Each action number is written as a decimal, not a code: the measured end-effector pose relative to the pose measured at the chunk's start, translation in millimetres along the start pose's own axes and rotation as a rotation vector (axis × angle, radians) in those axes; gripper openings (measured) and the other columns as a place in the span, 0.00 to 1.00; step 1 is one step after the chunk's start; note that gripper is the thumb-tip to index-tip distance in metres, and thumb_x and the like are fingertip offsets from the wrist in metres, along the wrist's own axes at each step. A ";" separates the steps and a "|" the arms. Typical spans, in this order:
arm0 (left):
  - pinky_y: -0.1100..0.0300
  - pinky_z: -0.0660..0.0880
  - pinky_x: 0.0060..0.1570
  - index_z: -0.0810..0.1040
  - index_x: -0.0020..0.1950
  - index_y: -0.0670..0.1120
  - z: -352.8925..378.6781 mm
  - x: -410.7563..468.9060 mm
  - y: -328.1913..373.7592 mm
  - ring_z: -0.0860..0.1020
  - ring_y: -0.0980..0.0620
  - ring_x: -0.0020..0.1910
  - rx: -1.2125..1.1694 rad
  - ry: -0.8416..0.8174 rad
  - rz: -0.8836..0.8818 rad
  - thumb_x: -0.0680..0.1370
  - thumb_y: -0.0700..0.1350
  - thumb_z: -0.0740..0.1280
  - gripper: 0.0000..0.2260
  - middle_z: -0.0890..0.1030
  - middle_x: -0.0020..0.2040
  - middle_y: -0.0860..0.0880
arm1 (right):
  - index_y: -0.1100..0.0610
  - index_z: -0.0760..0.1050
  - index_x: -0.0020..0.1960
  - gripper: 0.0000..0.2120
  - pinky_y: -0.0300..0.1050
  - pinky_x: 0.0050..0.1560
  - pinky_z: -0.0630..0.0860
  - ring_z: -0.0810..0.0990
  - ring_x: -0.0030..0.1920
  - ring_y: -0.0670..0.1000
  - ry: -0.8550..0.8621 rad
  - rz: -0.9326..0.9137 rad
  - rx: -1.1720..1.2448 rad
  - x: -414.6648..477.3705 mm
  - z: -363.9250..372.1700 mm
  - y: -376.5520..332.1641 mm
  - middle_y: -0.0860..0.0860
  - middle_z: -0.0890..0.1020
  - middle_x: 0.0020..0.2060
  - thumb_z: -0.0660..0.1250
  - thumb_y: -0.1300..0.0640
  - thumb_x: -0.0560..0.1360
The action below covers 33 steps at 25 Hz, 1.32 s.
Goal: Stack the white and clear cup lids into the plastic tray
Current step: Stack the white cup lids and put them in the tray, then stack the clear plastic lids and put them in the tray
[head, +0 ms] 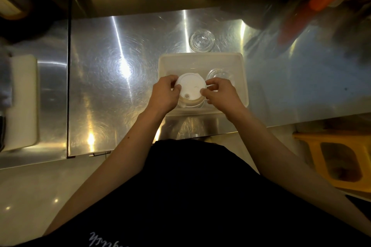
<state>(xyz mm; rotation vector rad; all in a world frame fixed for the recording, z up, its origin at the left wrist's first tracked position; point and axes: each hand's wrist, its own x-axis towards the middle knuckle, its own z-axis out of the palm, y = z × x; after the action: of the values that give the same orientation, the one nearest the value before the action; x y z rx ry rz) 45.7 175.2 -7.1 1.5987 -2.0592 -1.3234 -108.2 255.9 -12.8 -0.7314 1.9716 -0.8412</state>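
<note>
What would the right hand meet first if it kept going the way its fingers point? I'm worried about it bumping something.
The right hand points left, at the white lid it already pinches. Beyond that lies the left hand, gripping the lid's opposite edge. Depth is unclear, so this is a judgement.

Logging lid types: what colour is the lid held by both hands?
White lid, opaque, seen best in the head view.

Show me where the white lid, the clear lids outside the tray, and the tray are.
white lid (190, 87), head view, its flat top.
clear lids (201, 41), head view, centre of the stack behind the tray.
tray (200, 56), head view, its far rim.
</note>
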 end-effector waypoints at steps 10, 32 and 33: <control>0.61 0.69 0.59 0.77 0.65 0.43 1.0 0.5 0.1 0.77 0.48 0.62 -0.012 -0.018 -0.013 0.80 0.40 0.62 0.14 0.80 0.62 0.45 | 0.56 0.76 0.62 0.19 0.55 0.54 0.81 0.82 0.50 0.52 -0.007 -0.013 -0.059 0.8 0.1 0.4 0.53 0.83 0.53 0.70 0.53 0.73; 0.64 0.73 0.54 0.77 0.64 0.45 -0.7 12.6 25.0 0.77 0.56 0.53 -0.148 0.176 0.015 0.80 0.45 0.62 0.14 0.80 0.61 0.49 | 0.53 0.75 0.63 0.18 0.38 0.46 0.76 0.81 0.47 0.46 0.085 -0.177 -0.033 20.4 -27.4 -23.4 0.51 0.81 0.53 0.69 0.52 0.74; 0.64 0.73 0.54 0.77 0.64 0.45 0.5 14.9 28.3 0.77 0.56 0.53 -0.148 0.183 0.017 0.80 0.45 0.62 0.14 0.80 0.61 0.49 | 0.53 0.75 0.63 0.18 0.36 0.45 0.75 0.80 0.46 0.44 0.081 -0.187 -0.029 24.1 -31.8 -26.5 0.50 0.81 0.52 0.69 0.52 0.74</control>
<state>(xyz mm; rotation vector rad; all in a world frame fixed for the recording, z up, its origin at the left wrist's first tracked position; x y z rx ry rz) 20.8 162.8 8.8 1.5717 -1.8201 -1.2414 -142.4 230.9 9.6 -0.9227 2.0128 -0.9685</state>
